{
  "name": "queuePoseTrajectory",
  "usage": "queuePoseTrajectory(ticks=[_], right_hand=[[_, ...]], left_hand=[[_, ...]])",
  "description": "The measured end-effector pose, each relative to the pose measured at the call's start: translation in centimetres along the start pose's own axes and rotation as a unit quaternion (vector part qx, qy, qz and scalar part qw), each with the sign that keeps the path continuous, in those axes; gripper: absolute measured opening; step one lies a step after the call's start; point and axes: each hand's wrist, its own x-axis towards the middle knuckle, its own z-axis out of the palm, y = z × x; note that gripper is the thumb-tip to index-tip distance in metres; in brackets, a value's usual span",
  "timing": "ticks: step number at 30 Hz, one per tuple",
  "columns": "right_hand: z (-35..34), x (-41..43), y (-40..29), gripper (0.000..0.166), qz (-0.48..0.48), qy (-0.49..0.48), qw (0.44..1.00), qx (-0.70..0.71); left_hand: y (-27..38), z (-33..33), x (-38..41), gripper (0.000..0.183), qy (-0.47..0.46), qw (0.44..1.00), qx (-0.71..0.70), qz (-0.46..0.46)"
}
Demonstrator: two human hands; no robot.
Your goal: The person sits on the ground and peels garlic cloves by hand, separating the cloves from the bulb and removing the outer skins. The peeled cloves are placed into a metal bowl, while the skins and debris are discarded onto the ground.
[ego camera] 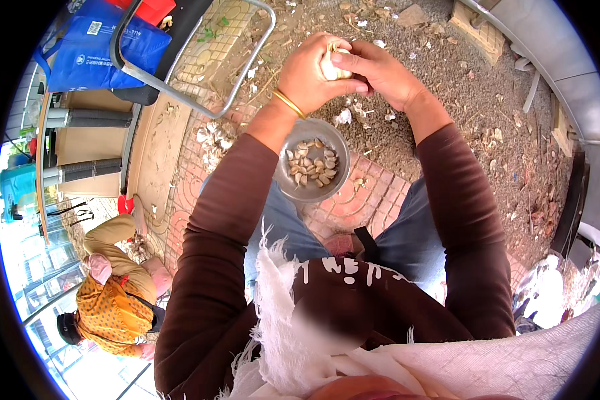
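Note:
Both of my hands meet around a white garlic bulb point(336, 67) at the top middle. My left hand point(307, 70), with a gold bangle at the wrist, wraps it from the left. From the right, my right hand point(382, 72) has its thumb on the bulb's upper side; its other fingers are partly hidden. Below the hands, a round metal bowl point(342, 172) holds a layer of separate garlic cloves point(307, 164). A pile of garlic bulbs point(212, 142) lies left of the bowl, partly behind my left forearm.
Loose garlic skins point(343, 117) litter the soil ahead. A metal tube frame point(180, 97) and a blue bag point(145, 50) are at upper left. Another person point(115, 315) in an orange spotted top is at lower left. A wooden block point(480, 32) lies upper right, beside a metal panel point(555, 45).

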Motion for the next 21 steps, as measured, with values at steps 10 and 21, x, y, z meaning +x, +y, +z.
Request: queuePoseTrajectory(ticks=[10,21], right_hand=[[0.8,0.2,0.0,0.043,-0.006,-0.020,0.997,0.075],[2.6,0.1,-0.2,0.042,-0.009,-0.040,0.989,0.140]], left_hand=[[0.6,-1.0,-0.2,0.055,0.018,0.997,-0.071,0.015],[-0.9,-1.9,-1.8,0.054,0.000,0.979,-0.198,-0.047]])
